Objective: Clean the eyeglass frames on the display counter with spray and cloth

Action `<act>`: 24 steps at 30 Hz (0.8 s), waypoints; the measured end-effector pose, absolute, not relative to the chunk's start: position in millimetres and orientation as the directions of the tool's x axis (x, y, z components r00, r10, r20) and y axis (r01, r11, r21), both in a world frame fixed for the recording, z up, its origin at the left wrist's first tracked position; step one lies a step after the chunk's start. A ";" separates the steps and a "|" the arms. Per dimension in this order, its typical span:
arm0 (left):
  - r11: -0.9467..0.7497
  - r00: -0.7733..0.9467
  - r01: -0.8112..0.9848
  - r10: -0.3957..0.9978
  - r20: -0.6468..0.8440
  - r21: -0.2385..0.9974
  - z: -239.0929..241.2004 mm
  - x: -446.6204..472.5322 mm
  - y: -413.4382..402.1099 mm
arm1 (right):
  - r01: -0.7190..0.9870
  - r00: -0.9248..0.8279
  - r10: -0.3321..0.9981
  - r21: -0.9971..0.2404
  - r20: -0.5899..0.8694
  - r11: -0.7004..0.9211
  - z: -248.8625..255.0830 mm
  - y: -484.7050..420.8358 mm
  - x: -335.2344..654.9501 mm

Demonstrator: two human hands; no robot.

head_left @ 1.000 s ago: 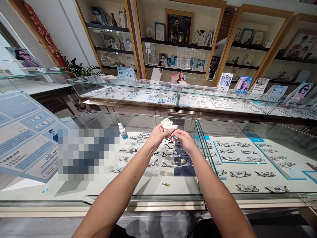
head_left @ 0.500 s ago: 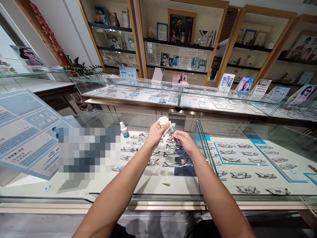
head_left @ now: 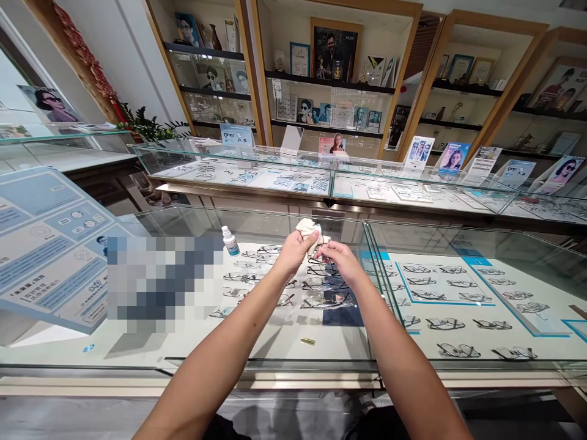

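Note:
My left hand (head_left: pixel 293 249) is closed on a crumpled cream cloth (head_left: pixel 306 228), held up over the glass counter (head_left: pixel 275 342). My right hand (head_left: pixel 340 261) is pinched right beside it, gripping a thin dark pair of glasses (head_left: pixel 320 258) that the cloth presses against. The two hands touch at the fingertips. More pairs of glasses (head_left: pixel 321 284) lie on the counter top just below the hands, one on a dark blue cloth (head_left: pixel 342 315).
A small white bottle (head_left: pixel 229 241) stands left of the hands. A tilted blue information board (head_left: pixel 50 244) sits at the far left. A small gold piece (head_left: pixel 307 341) lies near the counter's front. Display cases of glasses fill the right side and the back.
My left hand with the cloth shifted slightly against the glasses, lifting away half a second ago and coming back down to my right hand. The right hand stayed almost in place.

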State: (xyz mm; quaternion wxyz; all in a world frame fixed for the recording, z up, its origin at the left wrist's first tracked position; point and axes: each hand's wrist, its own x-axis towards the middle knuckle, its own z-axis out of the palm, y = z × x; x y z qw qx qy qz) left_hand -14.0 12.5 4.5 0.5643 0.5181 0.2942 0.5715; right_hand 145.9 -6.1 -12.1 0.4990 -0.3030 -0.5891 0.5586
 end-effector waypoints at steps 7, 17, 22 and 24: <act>-0.098 0.229 -0.393 0.953 0.200 0.914 9.8 -20.2 15.7 | -0.236 -0.325 0.914 -0.957 0.242 0.170 -8.5 -7.4 146.8; -0.138 0.142 -0.409 0.967 0.213 0.902 3.0 -13.8 15.0 | -0.180 -0.324 0.915 -0.965 0.240 0.189 -7.8 -8.5 142.2; -0.093 0.187 -0.415 0.965 0.185 0.905 1.4 -19.6 21.3 | -0.212 -0.319 0.915 -0.959 0.248 0.186 -9.2 -8.1 141.4; -0.035 0.231 -0.446 0.961 0.153 0.894 4.6 -23.4 21.7 | -0.230 -0.313 0.919 -0.958 0.239 0.171 -10.3 -6.8 143.1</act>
